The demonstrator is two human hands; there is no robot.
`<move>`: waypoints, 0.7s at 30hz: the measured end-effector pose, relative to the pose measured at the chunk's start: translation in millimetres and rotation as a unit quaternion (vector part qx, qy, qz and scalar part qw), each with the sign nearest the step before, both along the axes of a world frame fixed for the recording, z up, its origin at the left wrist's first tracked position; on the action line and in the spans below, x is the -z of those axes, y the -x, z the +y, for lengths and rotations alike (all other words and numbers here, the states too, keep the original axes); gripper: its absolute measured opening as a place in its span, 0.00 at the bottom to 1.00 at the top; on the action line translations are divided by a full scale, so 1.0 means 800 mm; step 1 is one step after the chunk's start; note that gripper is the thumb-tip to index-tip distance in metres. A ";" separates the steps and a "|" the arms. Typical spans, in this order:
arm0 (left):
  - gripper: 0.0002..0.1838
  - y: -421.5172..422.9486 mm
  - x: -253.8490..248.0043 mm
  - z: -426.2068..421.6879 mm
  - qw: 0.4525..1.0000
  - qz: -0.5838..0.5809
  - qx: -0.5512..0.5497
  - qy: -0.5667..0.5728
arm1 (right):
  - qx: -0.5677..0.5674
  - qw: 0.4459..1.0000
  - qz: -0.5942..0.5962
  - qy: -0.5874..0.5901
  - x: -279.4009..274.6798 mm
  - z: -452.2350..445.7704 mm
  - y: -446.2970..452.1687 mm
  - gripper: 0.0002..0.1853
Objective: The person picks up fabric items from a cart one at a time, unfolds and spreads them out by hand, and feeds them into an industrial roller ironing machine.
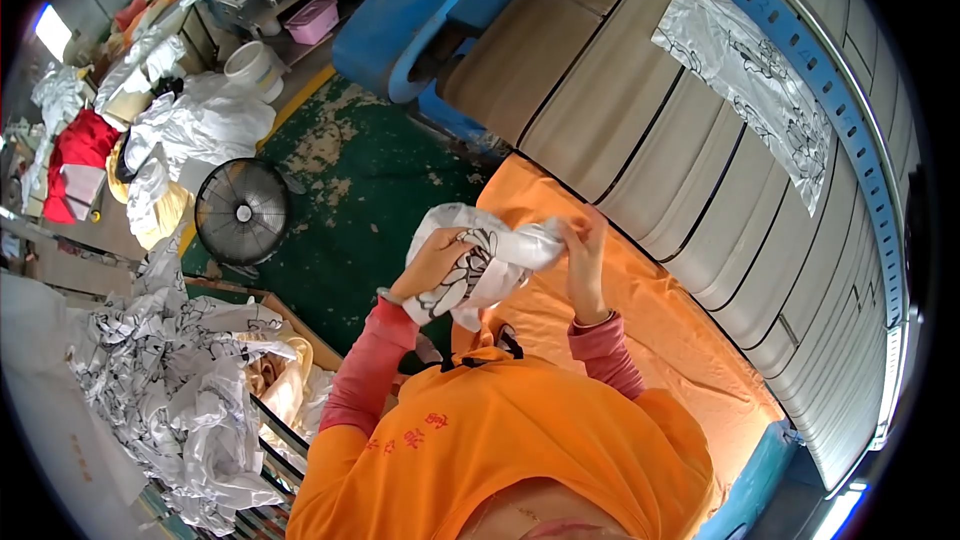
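Observation:
A bunched white cloth (490,265) with black line drawings is held in front of my body. My left hand (437,258) grips its left side, fingers curled over the fabric. My right hand (583,240) pinches a gathered end of the cloth at the right. Folds hide which part of the cloth this is. Beyond my right hand, an orange sheet (640,310) hangs along the edge of the wide machine with grey belts (610,140). A flat strip of similar printed cloth (745,80) lies on those belts.
A cart (310,335) heaped with crumpled printed cloth (180,380) stands at lower left. On the green floor (340,200) is a black fan (243,212). Farther back are a white bucket (256,70), a pink basket (312,20) and piles of fabric. A blue machine frame (400,20) rises ahead.

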State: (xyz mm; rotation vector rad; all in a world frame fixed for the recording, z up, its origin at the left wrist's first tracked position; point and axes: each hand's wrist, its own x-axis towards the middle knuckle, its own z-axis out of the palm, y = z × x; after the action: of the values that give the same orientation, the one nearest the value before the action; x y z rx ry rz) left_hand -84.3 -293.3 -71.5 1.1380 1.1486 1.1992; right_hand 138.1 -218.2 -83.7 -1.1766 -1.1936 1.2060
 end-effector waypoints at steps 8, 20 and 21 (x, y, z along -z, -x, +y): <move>0.10 -0.004 -0.046 0.033 0.967 0.228 0.070 -0.088 | -0.344 0.865 -0.348 -0.109 -0.039 -0.014 0.043 0.18; 0.45 -0.053 0.137 -0.049 0.957 0.215 -0.049 -0.186 | -0.316 0.824 0.292 0.367 0.053 -0.026 0.038 0.18; 0.43 -0.063 0.162 -0.046 0.966 0.174 -0.078 -0.175 | -0.323 0.806 0.322 0.377 0.020 -0.039 0.042 0.18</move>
State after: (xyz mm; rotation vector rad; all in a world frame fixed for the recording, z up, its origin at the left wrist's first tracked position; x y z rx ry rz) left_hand -33.7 -330.1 -201.4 1.5982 1.3424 1.3974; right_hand 104.9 -249.1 -99.8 -0.7320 -0.5614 2.5217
